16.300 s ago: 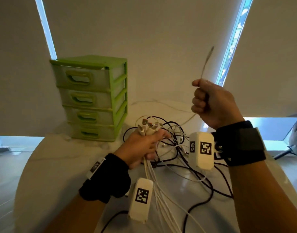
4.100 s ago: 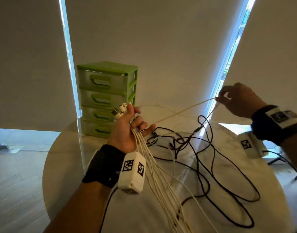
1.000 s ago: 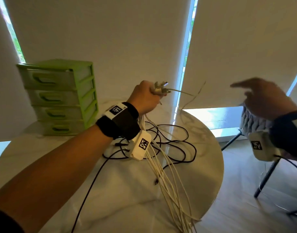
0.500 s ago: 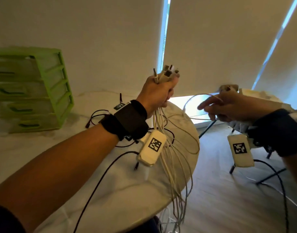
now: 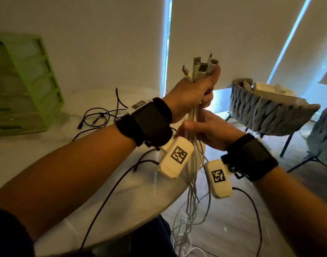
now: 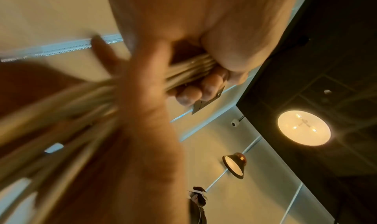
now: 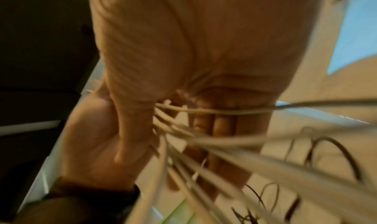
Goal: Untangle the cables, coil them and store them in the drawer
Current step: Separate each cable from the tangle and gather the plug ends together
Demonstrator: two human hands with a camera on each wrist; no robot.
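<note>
The left hand (image 5: 191,95) is gripping the white cable bundle (image 5: 195,164) upright, connectors (image 5: 200,68) poking out. Just beneath, the right hand (image 5: 208,130) is closing around the same strands.

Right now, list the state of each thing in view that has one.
white cables: bunched upright, plug ends up, tails hanging past the table edge
left hand: grips the bunch near the plugs
right hand: closing round the bunch lower down
black cables: loose on table
green drawer unit: drawers closed

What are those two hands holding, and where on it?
The left hand grips the white cables just below their plugs; the right hand holds the same bundle right beneath.
</note>
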